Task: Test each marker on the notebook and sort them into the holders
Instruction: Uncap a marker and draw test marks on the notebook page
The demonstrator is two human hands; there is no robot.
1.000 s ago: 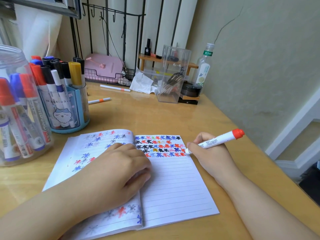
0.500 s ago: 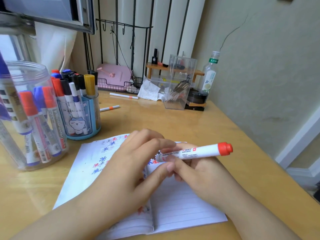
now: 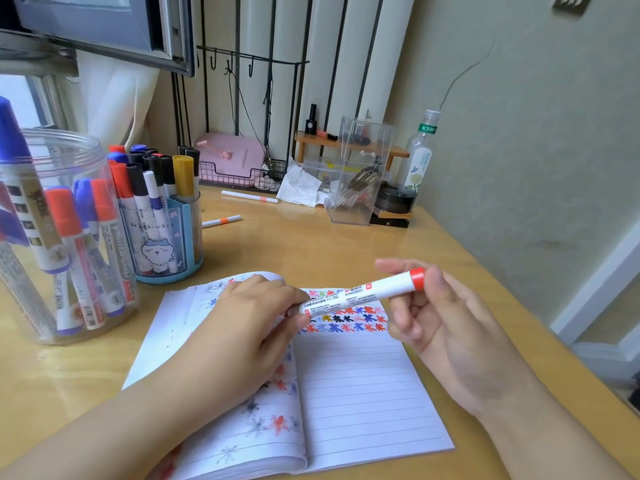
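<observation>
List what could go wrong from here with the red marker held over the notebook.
1. The left hand pinches the tip end of the red marker while the right hand holds the other end; ink might get onto the fingers.
2. Held just above the notebook, a slip could leave a stray streak on the page.
3. The clear jar and blue holder stand close together, so a mis-sort is possible.

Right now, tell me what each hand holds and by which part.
Both hold one marker. The left hand pinches its tip end; the right hand grips the red-capped end.
</observation>
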